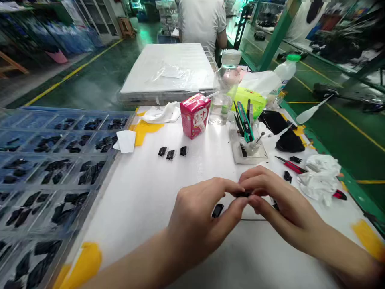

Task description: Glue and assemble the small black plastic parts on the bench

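My left hand [204, 216] and my right hand [279, 204] meet over the white tabletop [141, 192]. Between their fingertips they pinch one small black part [242, 194], mostly covered by the fingers. Beneath my left hand lies another small black piece [217, 210], seen through the gap between thumb and forefinger. Farther back, three small black pieces [171, 154] lie in a loose row, with what look like clear film tabs at their edges. One more black piece [287, 176] rests beyond my right hand.
On the left stands a divided clear tray [57, 186] of black parts. A pink-red carton [195, 116], a clear bottle [221, 108] and a holder [251, 154] with cutters stand behind. A red knife [291, 164] and crumpled tissue [320, 176] lie right. Ahead sits a person [201, 24].
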Motion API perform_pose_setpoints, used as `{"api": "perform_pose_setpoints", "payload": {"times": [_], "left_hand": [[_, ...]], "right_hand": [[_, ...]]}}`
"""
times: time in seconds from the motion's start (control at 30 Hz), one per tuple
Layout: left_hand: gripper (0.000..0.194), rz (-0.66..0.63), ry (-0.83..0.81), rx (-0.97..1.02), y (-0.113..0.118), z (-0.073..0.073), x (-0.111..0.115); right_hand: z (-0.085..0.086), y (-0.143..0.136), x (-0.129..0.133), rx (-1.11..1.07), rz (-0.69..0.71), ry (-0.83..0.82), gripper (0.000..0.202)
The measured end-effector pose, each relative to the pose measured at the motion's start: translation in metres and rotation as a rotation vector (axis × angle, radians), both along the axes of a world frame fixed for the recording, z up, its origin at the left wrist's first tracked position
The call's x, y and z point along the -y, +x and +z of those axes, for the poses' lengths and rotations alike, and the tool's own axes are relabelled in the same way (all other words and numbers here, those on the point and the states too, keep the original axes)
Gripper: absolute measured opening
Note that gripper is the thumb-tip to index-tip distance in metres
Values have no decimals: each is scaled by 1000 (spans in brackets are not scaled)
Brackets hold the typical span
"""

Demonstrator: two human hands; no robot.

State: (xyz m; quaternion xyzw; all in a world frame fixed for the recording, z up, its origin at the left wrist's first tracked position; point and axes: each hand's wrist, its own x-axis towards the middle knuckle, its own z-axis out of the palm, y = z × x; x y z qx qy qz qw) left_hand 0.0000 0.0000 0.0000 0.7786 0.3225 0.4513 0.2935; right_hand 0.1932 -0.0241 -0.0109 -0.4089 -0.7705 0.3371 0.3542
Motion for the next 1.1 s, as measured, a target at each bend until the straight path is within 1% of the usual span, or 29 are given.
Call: {"api": "perform_pose_setpoints", "payload": {"times": [0.17, 0.43, 0.57, 0.7, 0.77, 0.83, 0.87, 0.93, 0.97, 1.0, 1.03, 1.1], "left_hand": [[13, 8, 11, 10, 2, 0, -2], [12, 61, 66, 6, 5, -8, 8], [10, 68, 92, -15, 2, -6, 8], [6, 30, 45, -42, 0, -1, 3], [6, 21, -40, -54, -1, 1, -1], [7, 31, -180, -56, -2, 3, -5], [8, 42, -267, -44, -3, 4, -8], [9, 53, -472, 28, -4, 5, -14], [9, 48, -585, 91, -5, 6, -17], [9, 33, -702, 168, -5, 6, -20], [10, 12, -818, 251, -6, 6, -23], [12, -36, -1035, 392, -5, 6, -28]], "right_hand": [[-2, -1, 0, -29, -5, -19, 14], [-2, -7, 1, -51, -27, 13, 14], [-3, -11, 0, -62, -35, 12, 14], [-7, -13, -2, -57, -40, -5, 11], [-6, -11, -3, -28, -38, -33, 8], [0, -4, -5, 25, -52, -56, 9], [4, 2, -5, 55, -82, -47, 11], [15, 15, -6, 139, -197, -17, 12], [20, 22, -7, 198, -247, -14, 10], [23, 28, -7, 271, -266, -33, 8], [26, 34, -6, 350, -250, -67, 7], [26, 40, -5, 492, -112, -153, 6]]}}
